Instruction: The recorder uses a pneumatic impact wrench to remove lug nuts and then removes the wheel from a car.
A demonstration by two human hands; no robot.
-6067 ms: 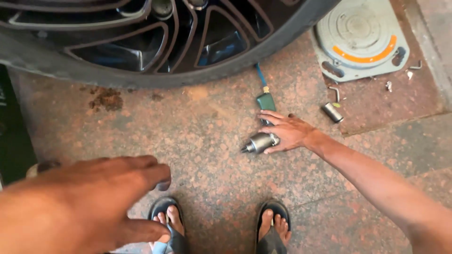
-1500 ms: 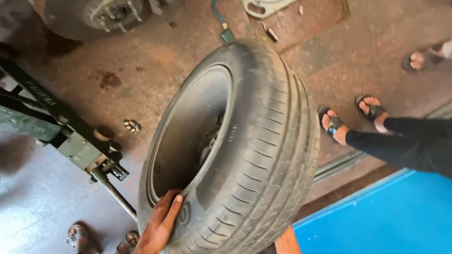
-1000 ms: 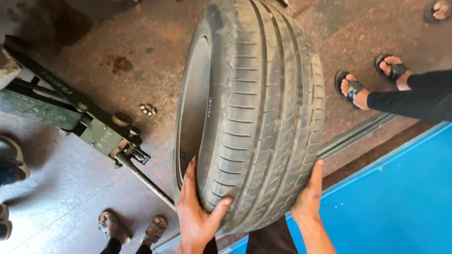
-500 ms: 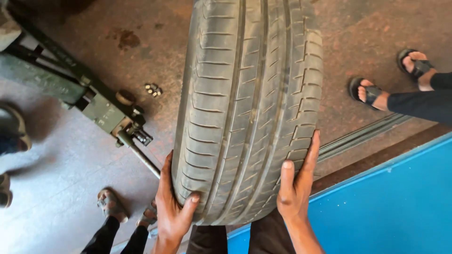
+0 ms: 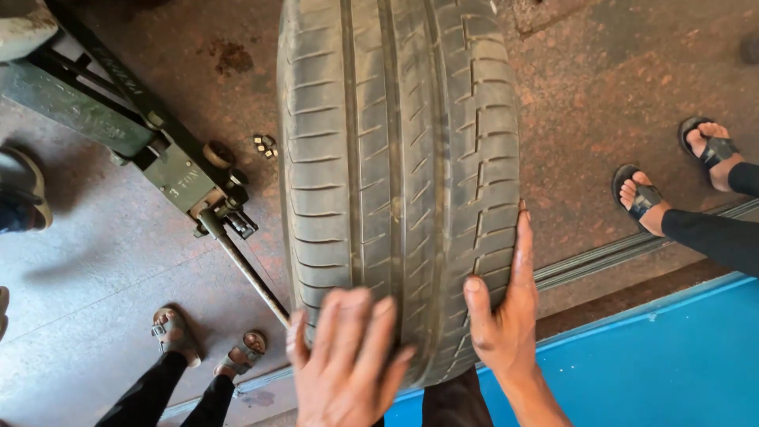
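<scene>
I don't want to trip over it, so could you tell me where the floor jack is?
The floor jack lies on the ground at upper left of the head view, left of the tyre, its handle angled toward it.

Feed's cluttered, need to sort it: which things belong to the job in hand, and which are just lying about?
In hand:
tyre
left hand flat on its tread
right hand on its side

Lying about:
floor jack
small metal parts
bystanders' sandalled feet
blue floor
</scene>
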